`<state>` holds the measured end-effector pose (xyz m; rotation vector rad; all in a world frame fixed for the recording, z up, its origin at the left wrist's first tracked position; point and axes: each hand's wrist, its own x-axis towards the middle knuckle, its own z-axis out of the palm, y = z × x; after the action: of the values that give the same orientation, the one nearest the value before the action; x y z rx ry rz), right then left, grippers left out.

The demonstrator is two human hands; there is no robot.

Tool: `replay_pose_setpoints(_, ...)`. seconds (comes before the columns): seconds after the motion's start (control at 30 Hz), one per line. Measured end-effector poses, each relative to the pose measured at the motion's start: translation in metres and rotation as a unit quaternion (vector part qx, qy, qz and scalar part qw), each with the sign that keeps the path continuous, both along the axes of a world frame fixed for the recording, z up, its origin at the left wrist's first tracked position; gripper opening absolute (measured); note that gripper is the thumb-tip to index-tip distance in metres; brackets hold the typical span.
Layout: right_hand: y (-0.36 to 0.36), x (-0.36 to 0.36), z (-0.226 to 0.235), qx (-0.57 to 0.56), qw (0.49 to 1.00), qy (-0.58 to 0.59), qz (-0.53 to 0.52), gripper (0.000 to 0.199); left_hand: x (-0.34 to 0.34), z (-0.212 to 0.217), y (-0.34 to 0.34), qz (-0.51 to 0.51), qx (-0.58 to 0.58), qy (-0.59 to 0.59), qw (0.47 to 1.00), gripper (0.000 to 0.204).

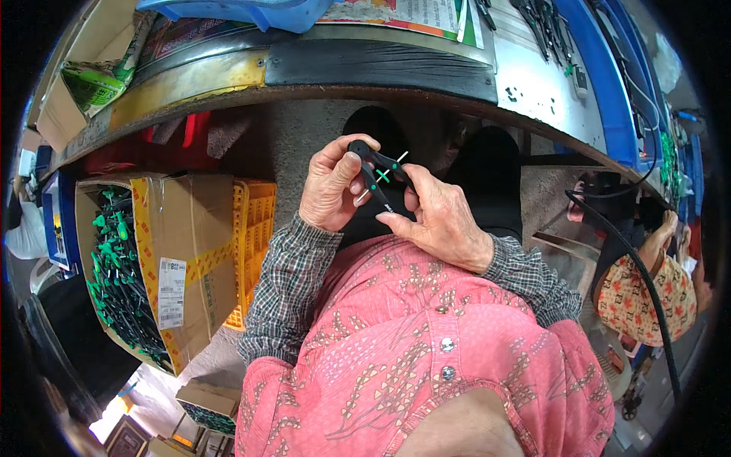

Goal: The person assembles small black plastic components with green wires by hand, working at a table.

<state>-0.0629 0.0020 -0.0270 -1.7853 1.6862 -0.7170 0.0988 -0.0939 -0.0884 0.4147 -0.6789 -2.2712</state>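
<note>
My left hand (331, 183) pinches the rounded black head of a small two-armed black tool (372, 177), held over my lap. Small green parts and pale thin rods show between its arms; its exact kind cannot be made out. My right hand (442, 217) grips the far ends of the arms, with the thumb below and the fingers above. Part of the tool is hidden behind the fingers of both hands.
To my left stands a cardboard box (190, 259) full of black pieces with green ends (114, 259), beside an orange crate (255, 244). Ahead runs the workbench edge (381, 68), with a blue tray (244, 11) and black tools (544, 27) on it. Another person (647, 297) sits at right.
</note>
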Motion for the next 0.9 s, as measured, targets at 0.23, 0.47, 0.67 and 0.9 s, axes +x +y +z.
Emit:
replay_pose_setpoints(0.23, 0.0002, 0.0013, -0.0013, 0.026, 0.999, -0.034, -0.004, 0.05, -0.0015, 0.0004, -0.0015, -0.005, -0.003, -0.001, 1.0, 0.034)
replay_pose_setpoints(0.47, 0.001, 0.0026, -0.0048, 0.027, 0.999, -0.03, 0.003, 0.047, -0.002, 0.0004, -0.0027, -0.012, 0.004, 0.005, 1.0, 0.034)
replay_pose_setpoints(0.67, 0.0002, 0.0034, -0.0049, 0.037, 0.999, -0.039, -0.005, 0.046, -0.0027, -0.0015, -0.0044, -0.01, -0.026, -0.029, 0.999, 0.044)
replay_pose_setpoints(0.9, 0.0007, 0.003, -0.0042, 0.033, 0.999, -0.031, 0.007, 0.047, -0.0009, -0.0038, -0.0038, -0.013, -0.024, -0.022, 0.999, 0.037)
